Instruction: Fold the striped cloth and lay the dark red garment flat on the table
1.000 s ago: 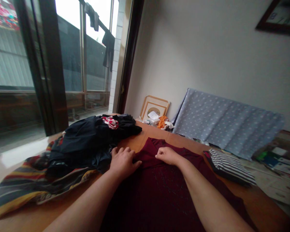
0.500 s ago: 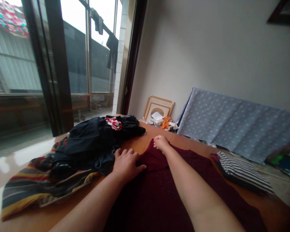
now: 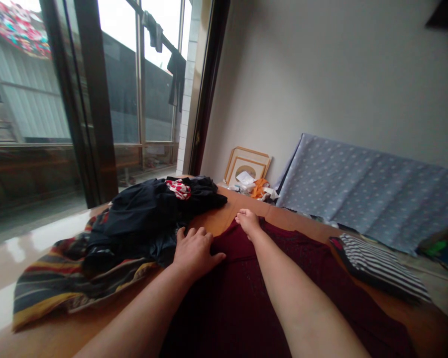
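Note:
A dark red garment [image 3: 242, 303] lies spread on the wooden table [image 3: 216, 223] in front of me. My left hand [image 3: 194, 251] rests flat on its left edge, fingers apart, pressing the cloth down. My right hand [image 3: 248, 222] reaches to the garment's far edge with fingers curled, pinching the cloth there. Both forearms lie over the garment.
A heap of dark clothes [image 3: 149, 214] lies on a striped cloth [image 3: 48, 288] at the left. A folded black-and-white striped item [image 3: 381, 268] sits at the right. Beyond the table are picture frames [image 3: 246, 166], a dotted blue sheet [image 3: 366, 189] against the wall and a glass door [image 3: 97, 99].
My right hand has moved from the garment's middle out to its far edge. My left hand has stayed in place. The view has shifted slightly right.

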The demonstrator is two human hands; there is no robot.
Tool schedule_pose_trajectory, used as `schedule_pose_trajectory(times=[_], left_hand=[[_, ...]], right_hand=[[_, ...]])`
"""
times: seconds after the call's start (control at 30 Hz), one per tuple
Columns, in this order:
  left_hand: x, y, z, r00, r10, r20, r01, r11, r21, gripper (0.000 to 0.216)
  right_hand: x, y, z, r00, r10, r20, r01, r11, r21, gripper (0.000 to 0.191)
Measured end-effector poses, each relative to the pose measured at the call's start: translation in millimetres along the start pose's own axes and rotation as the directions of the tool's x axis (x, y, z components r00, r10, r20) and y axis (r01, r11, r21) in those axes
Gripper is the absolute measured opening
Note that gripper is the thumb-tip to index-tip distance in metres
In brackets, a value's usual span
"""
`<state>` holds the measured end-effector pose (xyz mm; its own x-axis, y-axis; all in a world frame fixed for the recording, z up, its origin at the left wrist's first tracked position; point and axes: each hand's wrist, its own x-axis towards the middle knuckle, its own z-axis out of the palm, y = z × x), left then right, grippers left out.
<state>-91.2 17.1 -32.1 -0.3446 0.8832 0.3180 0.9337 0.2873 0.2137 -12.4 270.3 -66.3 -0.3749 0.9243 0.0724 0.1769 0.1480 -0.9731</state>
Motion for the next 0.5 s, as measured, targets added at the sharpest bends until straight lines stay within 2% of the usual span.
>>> schedule_pose_trajectory(times=[0.23,0.37,0.5], left_hand=[[0,-1,-1,1.0,-0.001,0.018,0.001,1.0,-0.015,0.05],[0,-1,-2,1.0,0.006,0.015,-0.006,1.0,-0.025,0.05],[-2,0,-5,1.0,0.0,0.016,0.0,1.0,-0.025,0.049]], right_hand=[[-24,-21,-24,0.996,0.091,0.003,-0.091,0.994,0.066,0.013],[-49,-18,-42,0.988,0.149,0.037,-0.152,0.984,0.096,0.011],[-73,-16,-56,0.988,0.152,0.04,-0.155,0.981,0.112,0.013]])
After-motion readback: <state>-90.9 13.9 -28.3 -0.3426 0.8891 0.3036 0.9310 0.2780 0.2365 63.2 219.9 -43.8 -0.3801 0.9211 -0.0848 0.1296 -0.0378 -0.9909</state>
